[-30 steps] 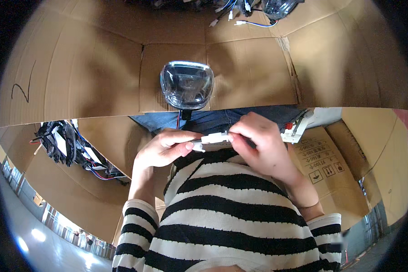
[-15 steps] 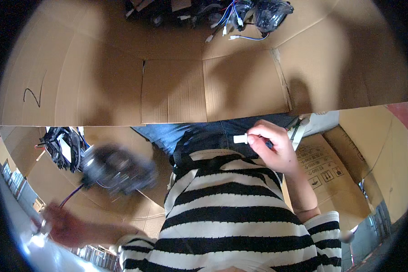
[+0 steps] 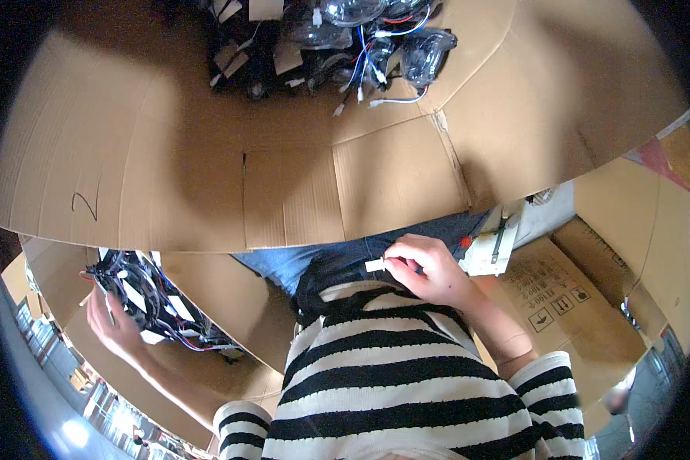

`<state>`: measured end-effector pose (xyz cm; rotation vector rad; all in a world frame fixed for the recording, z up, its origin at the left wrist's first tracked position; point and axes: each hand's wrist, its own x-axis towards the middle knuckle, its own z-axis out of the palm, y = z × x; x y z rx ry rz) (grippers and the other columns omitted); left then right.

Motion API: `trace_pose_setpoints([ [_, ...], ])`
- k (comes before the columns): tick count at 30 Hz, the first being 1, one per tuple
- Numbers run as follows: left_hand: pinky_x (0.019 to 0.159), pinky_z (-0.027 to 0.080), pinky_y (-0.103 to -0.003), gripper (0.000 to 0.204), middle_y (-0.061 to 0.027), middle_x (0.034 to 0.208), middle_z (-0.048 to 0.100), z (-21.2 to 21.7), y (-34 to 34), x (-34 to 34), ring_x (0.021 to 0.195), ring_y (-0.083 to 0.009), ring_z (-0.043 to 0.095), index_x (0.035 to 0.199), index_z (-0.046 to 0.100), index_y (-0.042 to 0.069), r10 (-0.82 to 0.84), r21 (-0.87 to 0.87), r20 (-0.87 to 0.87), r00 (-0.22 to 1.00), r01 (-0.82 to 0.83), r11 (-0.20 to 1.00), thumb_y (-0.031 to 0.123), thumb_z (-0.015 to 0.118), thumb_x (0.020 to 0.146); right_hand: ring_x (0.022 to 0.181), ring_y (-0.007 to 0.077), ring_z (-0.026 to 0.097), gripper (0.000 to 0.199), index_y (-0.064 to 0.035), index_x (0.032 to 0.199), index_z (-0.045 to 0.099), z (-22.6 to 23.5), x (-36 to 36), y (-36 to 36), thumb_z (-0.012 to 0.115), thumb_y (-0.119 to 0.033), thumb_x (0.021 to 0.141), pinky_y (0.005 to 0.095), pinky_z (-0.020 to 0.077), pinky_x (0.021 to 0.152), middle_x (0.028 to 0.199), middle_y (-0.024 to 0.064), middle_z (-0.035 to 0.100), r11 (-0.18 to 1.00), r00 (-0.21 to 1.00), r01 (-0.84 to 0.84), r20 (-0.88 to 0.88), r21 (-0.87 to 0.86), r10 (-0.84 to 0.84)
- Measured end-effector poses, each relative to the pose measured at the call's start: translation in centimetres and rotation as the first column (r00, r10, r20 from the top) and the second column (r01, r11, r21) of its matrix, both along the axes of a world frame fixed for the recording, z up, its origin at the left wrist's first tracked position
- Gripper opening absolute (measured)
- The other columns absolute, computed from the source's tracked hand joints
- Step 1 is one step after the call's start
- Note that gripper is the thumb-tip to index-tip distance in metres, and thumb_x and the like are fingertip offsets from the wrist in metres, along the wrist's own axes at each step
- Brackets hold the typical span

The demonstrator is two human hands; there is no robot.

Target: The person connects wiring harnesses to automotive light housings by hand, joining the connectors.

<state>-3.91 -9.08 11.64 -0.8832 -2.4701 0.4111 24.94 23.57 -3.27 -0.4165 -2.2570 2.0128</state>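
My left hand (image 3: 116, 330) reaches into the cardboard box at the left, its fingers stretched out and somewhat apart. Beside its fingertips lies a pile of black parts with wires (image 3: 157, 299), with white labels among them. I see nothing held in that hand. In front of my waist, my right hand (image 3: 428, 268) is closed with thumb and forefinger pinching a small white plastic piece (image 3: 374, 266). Its kind is too small to make out, and its inner end is hidden by the fingers.
A large open cardboard box (image 3: 291, 192) spans the front. At its far side sit several black lamp-like units in clear plastic (image 3: 425, 57), with white connectors on coloured wires. A printed carton (image 3: 552, 295) stands at the right, near a white object (image 3: 487, 249) beside my leg.
The blurred dark unit that hung by its wires from my left hand is now out of that hand. My left hand has moved up to the left box. The right hand keeps its white piece.
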Motion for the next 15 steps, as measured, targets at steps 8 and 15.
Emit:
trace_pose_setpoints([
  [8, 0.065, 0.044, -0.026, 0.013, -0.0123, 0.077, 0.059, -12.9, 21.1, 4.0, 0.072, -0.0173, 0.056, 0.086, 0.057, -0.002, -0.374, 0.487, 0.749, 0.547, -0.073, 0.870, 0.007, 0.050, 0.080, 0.064, 0.0209, 0.051, 0.007, -0.0003, 0.081, 0.054, -0.5, 4.7, 2.2, 0.053, -0.006, 0.077, 0.0298, 0.0402, 0.056, 0.069, 0.0099, 0.052, 0.955, 0.942, 0.281, 0.163, 0.098, -0.294],
  [15, 0.052, 0.039, -0.019, 0.024, -0.0061, 0.072, 0.059, -12.9, 12.8, 4.7, 0.058, -0.0078, 0.048, 0.077, 0.058, -0.002, -0.421, 0.754, 0.628, 0.654, -0.378, 0.537, 0.016, 0.045, 0.087, 0.068, 0.0134, 0.051, 0.015, 0.0026, 0.086, 0.053, -7.2, 18.6, 7.6, 0.045, -0.010, 0.084, 0.0272, 0.0418, 0.068, 0.073, 0.0061, 0.055, 0.197, 0.201, 0.893, 0.032, 0.405, -0.979],
])
